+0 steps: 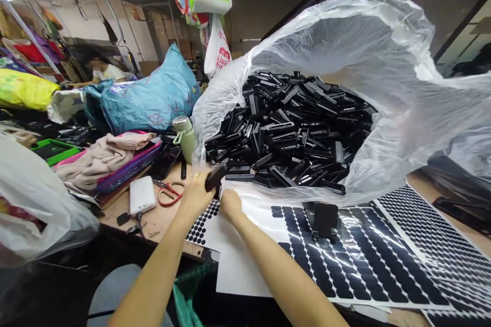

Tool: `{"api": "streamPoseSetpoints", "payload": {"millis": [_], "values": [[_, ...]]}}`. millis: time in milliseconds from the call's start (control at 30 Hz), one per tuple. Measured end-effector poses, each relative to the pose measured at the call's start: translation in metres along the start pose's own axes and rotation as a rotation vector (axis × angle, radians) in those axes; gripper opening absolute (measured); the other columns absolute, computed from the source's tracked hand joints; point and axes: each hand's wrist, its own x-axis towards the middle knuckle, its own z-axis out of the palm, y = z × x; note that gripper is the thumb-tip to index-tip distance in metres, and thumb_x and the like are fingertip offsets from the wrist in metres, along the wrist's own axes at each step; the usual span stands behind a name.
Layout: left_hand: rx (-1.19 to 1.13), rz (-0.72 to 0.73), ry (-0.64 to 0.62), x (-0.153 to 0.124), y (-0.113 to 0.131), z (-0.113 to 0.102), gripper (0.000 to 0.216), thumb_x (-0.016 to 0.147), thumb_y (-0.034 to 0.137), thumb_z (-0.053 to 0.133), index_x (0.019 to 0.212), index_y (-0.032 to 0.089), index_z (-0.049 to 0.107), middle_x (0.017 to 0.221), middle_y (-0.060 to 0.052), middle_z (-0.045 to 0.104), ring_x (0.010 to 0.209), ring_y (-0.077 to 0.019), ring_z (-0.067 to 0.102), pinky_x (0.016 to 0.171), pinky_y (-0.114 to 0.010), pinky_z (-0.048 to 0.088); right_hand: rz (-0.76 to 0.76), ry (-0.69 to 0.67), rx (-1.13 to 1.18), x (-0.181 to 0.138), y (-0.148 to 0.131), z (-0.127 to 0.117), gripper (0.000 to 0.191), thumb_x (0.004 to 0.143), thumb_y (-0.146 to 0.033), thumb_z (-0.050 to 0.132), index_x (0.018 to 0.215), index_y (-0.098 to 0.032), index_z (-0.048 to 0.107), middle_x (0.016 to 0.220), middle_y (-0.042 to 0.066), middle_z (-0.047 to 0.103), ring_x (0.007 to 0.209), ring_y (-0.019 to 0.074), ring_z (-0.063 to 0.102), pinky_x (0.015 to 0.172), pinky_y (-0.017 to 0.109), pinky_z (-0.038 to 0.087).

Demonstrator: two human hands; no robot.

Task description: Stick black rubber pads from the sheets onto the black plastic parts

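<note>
My left hand (196,193) is closed around a black plastic part (217,176), which is tilted up at the front of the bench. Close beside it, my right hand (230,203) is curled with its fingers pressed together near the lower end of that part; whatever is in those fingers is hidden. Beneath both hands lie a sheet of small black round stickers (198,231) and a white backing sheet (240,271). Just beyond them, a big clear plastic bag (399,133) gapes open around a heap of similar black plastic parts (284,130).
Sheets of larger black stickers (345,260) cover the right side, with a black plastic stand (325,219) on them. Red-handled scissors (169,194), a white power bank (142,195), a green bottle (184,138) and a purple basket (126,168) are at left. A person (109,69) sits farther back.
</note>
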Motion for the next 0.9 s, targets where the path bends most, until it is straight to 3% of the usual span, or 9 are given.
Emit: {"api": "streamPoseSetpoints", "payload": {"millis": [100, 200, 333, 433, 533, 633, 767, 900], "values": [[-0.060, -0.021, -0.033, -0.039, -0.002, -0.003, 0.045, 0.071, 0.015, 0.048, 0.116, 0.016, 0.047, 0.103, -0.011, 0.056, 0.099, -0.0262, 0.052, 0.084, -0.035, 0.041, 0.002, 0.000, 0.022, -0.002, 0.007, -0.011, 0.009, 0.067, -0.006, 0.052, 0.071, -0.012, 0.058, 0.082, 0.014, 0.062, 0.079, 0.0230, 0.057, 0.067, 0.029, 0.038], [-0.135, -0.049, -0.049, -0.060, 0.002, 0.001, 0.042, 0.074, 0.017, 0.046, 0.115, 0.012, 0.047, 0.105, -0.014, 0.056, 0.102, -0.0273, 0.051, 0.086, -0.036, 0.039, 0.014, 0.046, 0.061, -0.023, 0.028, -0.042, 0.009, 0.072, -0.012, 0.048, 0.069, -0.015, 0.055, 0.078, 0.010, 0.062, 0.074, 0.0197, 0.056, 0.065, 0.028, 0.037], [-0.290, -0.084, -0.097, -0.058, 0.024, 0.015, 0.037, 0.076, 0.022, 0.047, 0.111, 0.013, 0.049, 0.104, -0.012, 0.058, 0.099, -0.0253, 0.054, 0.085, -0.034, 0.040, 0.053, 0.133, 0.116, -0.067, 0.057, -0.092, 0.015, 0.079, -0.023, 0.040, 0.073, -0.017, 0.052, 0.075, 0.005, 0.060, 0.072, 0.0169, 0.053, 0.066, 0.027, 0.037], [-0.295, -0.068, -0.207, -0.048, 0.044, 0.033, 0.035, 0.077, 0.024, 0.048, 0.110, 0.015, 0.051, 0.099, -0.011, 0.061, 0.094, -0.0244, 0.056, 0.081, -0.034, 0.042, 0.067, 0.181, 0.268, -0.101, 0.070, -0.113, 0.017, 0.078, -0.032, 0.044, 0.069, -0.018, 0.050, 0.068, 0.001, 0.056, 0.065, 0.0150, 0.050, 0.061, 0.025, 0.036], [-0.120, -0.015, -0.273, -0.044, 0.061, 0.054, 0.050, 0.073, 0.027, 0.055, 0.119, 0.010, 0.046, 0.108, -0.017, 0.057, 0.103, -0.0303, 0.051, 0.083, -0.039, 0.039, 0.080, 0.229, 0.392, -0.129, 0.082, -0.118, 0.020, 0.076, -0.036, 0.046, 0.068, -0.018, 0.049, 0.066, 0.000, 0.054, 0.063, 0.0146, 0.048, 0.059, 0.025, 0.035], [-0.007, 0.041, -0.161, -0.056, 0.073, 0.069, 0.063, 0.071, 0.028, 0.058, 0.128, 0.011, 0.037, 0.126, -0.022, 0.043, 0.118, -0.0349, 0.038, 0.088, -0.045, 0.035, 0.131, 0.263, 0.442, -0.152, 0.093, -0.118, 0.021, 0.076, -0.038, 0.046, 0.069, -0.018, 0.051, 0.066, 0.000, 0.052, 0.062, 0.0143, 0.046, 0.058, 0.025, 0.035], [-0.015, 0.214, 0.027, -0.088, 0.085, 0.073, 0.032, 0.078, 0.026, 0.049, 0.106, 0.012, 0.055, 0.123, -0.019, 0.048, 0.118, -0.0320, 0.037, 0.092, -0.046, 0.033, 0.172, 0.267, 0.477, -0.175, 0.102, -0.121, 0.022, 0.075, -0.038, 0.048, 0.067, -0.018, 0.051, 0.062, -0.001, 0.050, 0.058, 0.0135, 0.044, 0.057, 0.025, 0.034], [-0.158, 0.183, -0.024, -0.102, 0.088, 0.073, 0.014, 0.077, 0.019, 0.048, 0.079, 0.014, 0.061, 0.112, -0.018, 0.056, 0.114, -0.0329, 0.043, 0.090, -0.049, 0.034, 0.182, 0.212, 0.560, -0.186, 0.101, -0.118, 0.022, 0.074, -0.039, 0.049, 0.068, -0.018, 0.051, 0.062, -0.001, 0.050, 0.058, 0.0126, 0.044, 0.056, 0.024, 0.034]]}}
